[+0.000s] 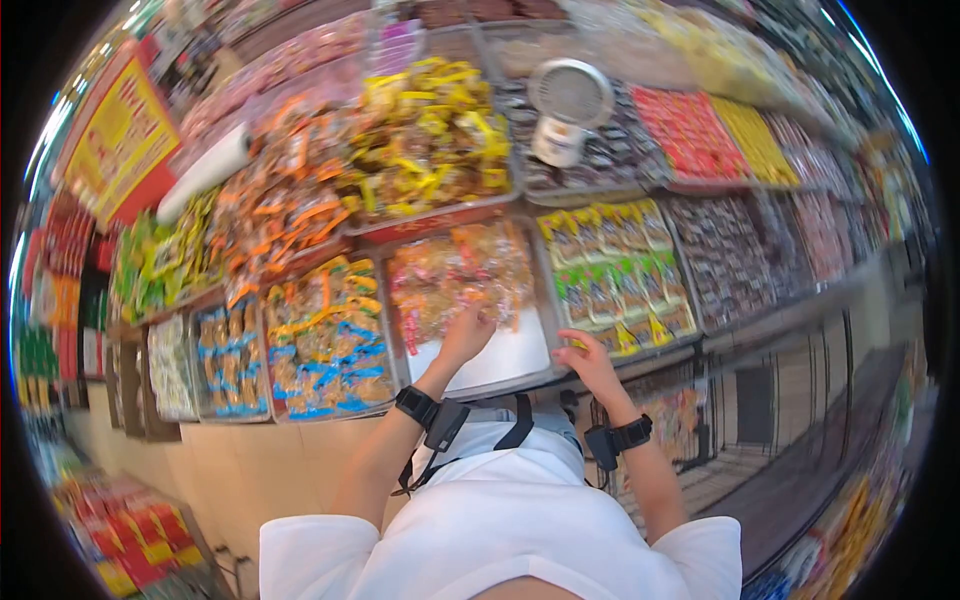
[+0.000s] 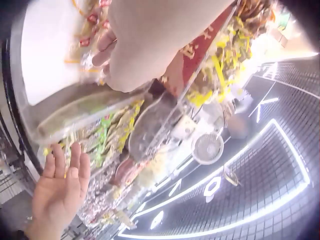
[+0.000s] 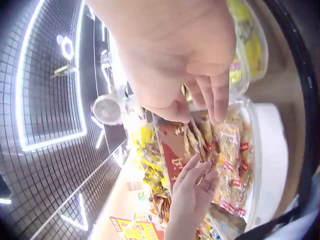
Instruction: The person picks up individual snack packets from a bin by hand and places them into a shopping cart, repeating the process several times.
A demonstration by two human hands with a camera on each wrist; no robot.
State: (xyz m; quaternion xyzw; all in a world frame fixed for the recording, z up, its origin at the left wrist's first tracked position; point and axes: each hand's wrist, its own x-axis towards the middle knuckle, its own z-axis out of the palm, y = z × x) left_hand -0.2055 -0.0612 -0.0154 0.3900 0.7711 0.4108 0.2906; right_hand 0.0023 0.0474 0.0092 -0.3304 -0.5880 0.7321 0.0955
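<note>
My left hand point(image 1: 467, 338) reaches over a middle bin of small clear-wrapped snacks point(image 1: 450, 275) with red labels. In the right wrist view this hand point(image 3: 187, 200) has its fingers loosely extended right at the packets, and no packet shows in its grasp. The near part of that bin is bare white bottom point(image 1: 505, 358). My right hand point(image 1: 588, 362) hovers by the bin's front right corner, beside a bin of yellow and green packets point(image 1: 615, 270). In the left wrist view its palm point(image 2: 60, 192) faces up, fingers parted and holding nothing.
Bins of blue-and-orange packets point(image 1: 325, 345) stand left, with orange point(image 1: 295, 180) and yellow packets point(image 1: 430, 140) heaped behind. A round metal-rimmed device point(image 1: 570, 95) sits on dark packets. Plastic walls divide the bins. A yellow-red sign point(image 1: 120, 140) stands at far left.
</note>
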